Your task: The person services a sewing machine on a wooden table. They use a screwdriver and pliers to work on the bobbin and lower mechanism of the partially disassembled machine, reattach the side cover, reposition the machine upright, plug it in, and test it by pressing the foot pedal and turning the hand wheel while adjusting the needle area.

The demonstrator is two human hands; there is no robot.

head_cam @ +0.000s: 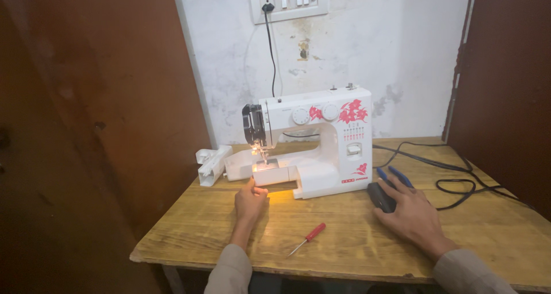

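While the left hand [251, 200] reaches up to the front edge of the white sewing machine [313, 142], fingers curled against its lit bed just below the needle, the right hand [410, 213] lies flat and open over a black foot pedal [380, 195] beside blue-handled scissors [393, 176]. Between both hands, a red-handled screwdriver [308, 238] lies loose on the wooden table [488, 236].

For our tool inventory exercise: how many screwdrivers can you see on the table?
1. The red-handled screwdriver lies on the wooden table in front of the sewing machine, between the left hand and right hand. None other shows.
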